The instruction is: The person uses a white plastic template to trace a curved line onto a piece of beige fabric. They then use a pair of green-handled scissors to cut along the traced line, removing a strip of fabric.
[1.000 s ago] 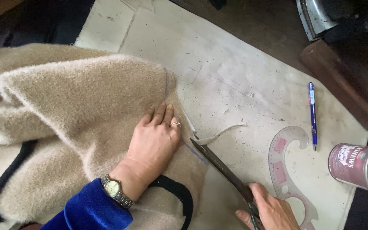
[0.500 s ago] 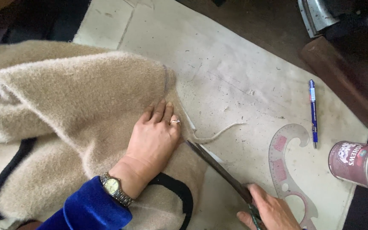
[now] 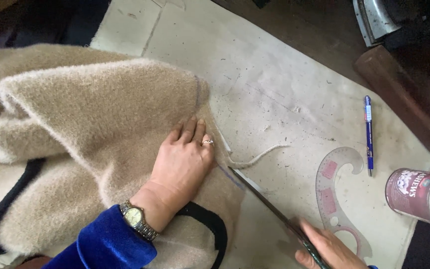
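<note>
A thick beige fleece fabric (image 3: 85,124) with black trim lies folded over the left of a pale work surface (image 3: 274,89). My left hand (image 3: 185,159) presses flat on the fabric near its right edge, fingers together, a ring on one finger and a watch on the wrist. My right hand (image 3: 324,249) grips the handles of long scissors (image 3: 265,199) at the bottom edge. The blades point up-left, with the tip at the fabric's edge beside a blue marked line. A thin cut strip (image 3: 257,155) of fabric curls away to the right.
A clear curved ruler with pink patches (image 3: 334,194) lies right of the scissors. A blue pen (image 3: 369,134) lies further right. A dark red can (image 3: 419,197) rests on its side at the right edge. A brown wooden block (image 3: 399,94) sits top right.
The scissors' tip has moved up along the fabric's edge toward my left hand. The cut strip has grown a little longer. My left hand has stayed in place.
</note>
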